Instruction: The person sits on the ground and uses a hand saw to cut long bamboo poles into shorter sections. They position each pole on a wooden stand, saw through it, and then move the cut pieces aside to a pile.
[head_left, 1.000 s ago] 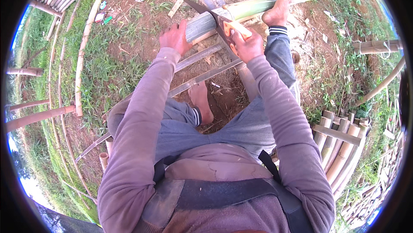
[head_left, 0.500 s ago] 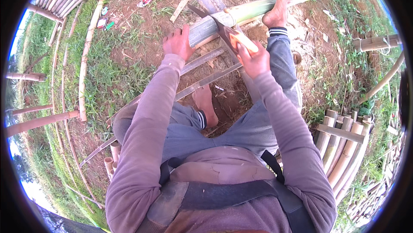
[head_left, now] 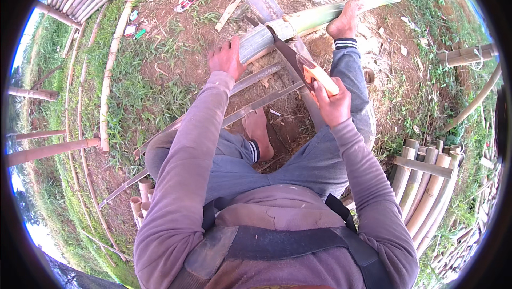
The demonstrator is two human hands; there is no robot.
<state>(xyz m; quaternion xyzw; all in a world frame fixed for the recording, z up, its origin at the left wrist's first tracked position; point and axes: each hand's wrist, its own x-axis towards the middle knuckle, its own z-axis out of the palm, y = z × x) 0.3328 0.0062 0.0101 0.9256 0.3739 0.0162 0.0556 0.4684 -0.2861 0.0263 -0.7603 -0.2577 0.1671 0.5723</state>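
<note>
A thick bamboo pole [head_left: 319, 17], greyish at its left end and green toward the right, lies raised across a support. My left hand [head_left: 227, 59] is closed on its left end, the fingertips partly hidden. In my right hand [head_left: 336, 101] is the orange handle of a handsaw [head_left: 292, 57]. The saw's dark blade crosses the bamboo a little right of my left hand, its tip showing on the far side. My bare right foot [head_left: 343, 21] presses on the pole farther right.
A thick grey bamboo piece [head_left: 261, 0] lies beyond the pole, and split bamboo strips [head_left: 261, 102] run below it. Cut bamboo lengths [head_left: 426, 187] stand bundled at right. A bamboo rail [head_left: 109, 81] borders the left. Sawdust and scraps litter the ground.
My right hand has pulled the saw back toward me and to the right, so more blade shows on the near side. My left hand stays on the bamboo.
</note>
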